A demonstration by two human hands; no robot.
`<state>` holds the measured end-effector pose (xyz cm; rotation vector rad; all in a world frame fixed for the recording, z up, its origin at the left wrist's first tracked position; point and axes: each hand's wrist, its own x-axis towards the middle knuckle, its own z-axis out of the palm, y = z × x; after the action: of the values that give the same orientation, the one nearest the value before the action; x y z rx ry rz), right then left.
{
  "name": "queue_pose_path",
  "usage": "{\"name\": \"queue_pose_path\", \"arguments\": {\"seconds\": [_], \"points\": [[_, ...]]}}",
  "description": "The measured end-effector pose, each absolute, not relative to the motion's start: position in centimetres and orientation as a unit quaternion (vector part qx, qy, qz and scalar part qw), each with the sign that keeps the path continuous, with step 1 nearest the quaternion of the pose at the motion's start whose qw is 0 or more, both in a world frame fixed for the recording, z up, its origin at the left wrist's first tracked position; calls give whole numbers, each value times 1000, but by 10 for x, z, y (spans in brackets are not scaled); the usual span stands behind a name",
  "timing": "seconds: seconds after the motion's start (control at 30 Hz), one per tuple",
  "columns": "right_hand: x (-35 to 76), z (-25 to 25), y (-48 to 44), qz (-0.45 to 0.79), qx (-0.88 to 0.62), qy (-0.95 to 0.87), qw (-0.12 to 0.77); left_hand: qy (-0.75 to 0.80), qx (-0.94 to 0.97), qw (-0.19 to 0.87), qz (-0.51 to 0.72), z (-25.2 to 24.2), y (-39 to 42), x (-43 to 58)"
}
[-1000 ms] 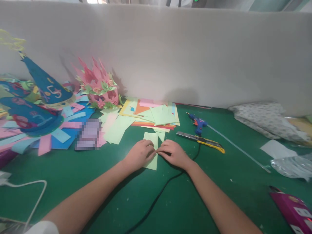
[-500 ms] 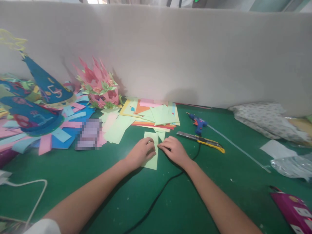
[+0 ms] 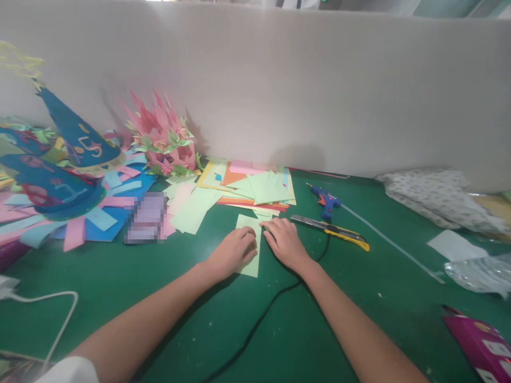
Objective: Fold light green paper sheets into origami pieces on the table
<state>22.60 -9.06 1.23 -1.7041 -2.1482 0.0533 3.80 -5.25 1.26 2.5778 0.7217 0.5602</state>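
Note:
A light green strip of paper (image 3: 249, 266) lies on the green table in front of me. My left hand (image 3: 238, 248) rests on it from the left, fingers bent and held together against the sheet. My right hand (image 3: 284, 240) is at the paper's right edge, palm down, with its fingers stretched toward the upper right part and slightly apart. The thumb sides of both hands are partly hidden. Just right of my right hand lies a yellow utility knife (image 3: 333, 232) with its blade out. A blue glue gun (image 3: 326, 202) lies behind the knife.
Coloured paper sheets (image 3: 269, 187) are stacked behind my hands. At left stand a pink paper crown (image 3: 163, 141), blue cone hats (image 3: 75, 130) and a blurred rectangular object (image 3: 146, 218). A black cable (image 3: 265, 314) crosses the table. A purple power strip (image 3: 479, 340) sits front right.
My right hand has slid slightly up along the paper's right edge, and its fingers have gone from pinched to stretched out. My left hand has barely shifted on the paper.

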Motion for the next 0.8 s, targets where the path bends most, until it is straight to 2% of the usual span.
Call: {"name": "queue_pose_path", "arguments": {"seconds": [0.5,0.6,0.8], "points": [[228,8,-88,17,-632,-755,176,254,922,212,200,10,-50,38],[229,7,-87,17,-632,-755,175,264,924,185,205,11,-51,38],[233,10,-87,70,-615,-747,243,341,893,141,257,12,-55,36]]}}
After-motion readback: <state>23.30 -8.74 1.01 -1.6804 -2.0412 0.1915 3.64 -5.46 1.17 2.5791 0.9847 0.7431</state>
